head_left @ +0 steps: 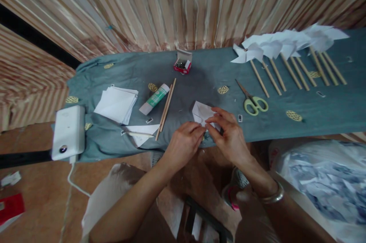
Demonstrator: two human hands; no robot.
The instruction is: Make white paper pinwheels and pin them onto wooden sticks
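White paper (201, 109) is pinched by left hand (185, 140) and right hand (229, 132), both angled inward, at the cloth's (200, 86) near edge; room is bounded by sticks (166, 109) and scissors (252, 99).

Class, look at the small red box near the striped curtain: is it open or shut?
Open: the red box has its lid raised, and small shiny pieces show inside.

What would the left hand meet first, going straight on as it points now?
The folded white paper at its fingertips, then probably the right hand just beyond; depth is unclear.
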